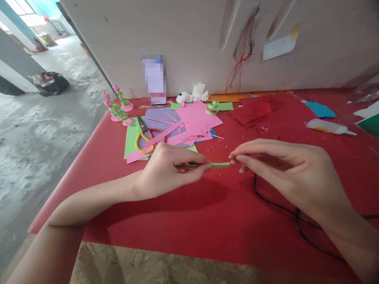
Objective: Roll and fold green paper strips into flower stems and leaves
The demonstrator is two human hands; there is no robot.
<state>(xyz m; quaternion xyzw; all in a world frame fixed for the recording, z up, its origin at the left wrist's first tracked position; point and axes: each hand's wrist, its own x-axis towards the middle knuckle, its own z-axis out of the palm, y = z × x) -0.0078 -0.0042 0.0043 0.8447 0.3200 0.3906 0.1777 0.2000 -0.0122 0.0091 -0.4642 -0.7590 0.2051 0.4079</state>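
Note:
A thin green paper strip (219, 165) runs level between my two hands, just above the red table cover (183, 225). My left hand (168, 169) pinches its left part between thumb and fingers. My right hand (281, 169) pinches the strip's right tip with thumb and forefinger. Behind my left hand lie scissors (145, 138) with yellow and red handles, resting on a pile of pink, purple and green paper sheets (183, 122).
Small pink and green paper flowers (118, 106) stand at the table's far left corner. A curled green strip (213, 107), red paper pieces (260, 110), a glue bottle (328, 127) and a black cable (299, 221) lie around. A white wall rises behind; the table's left edge drops off.

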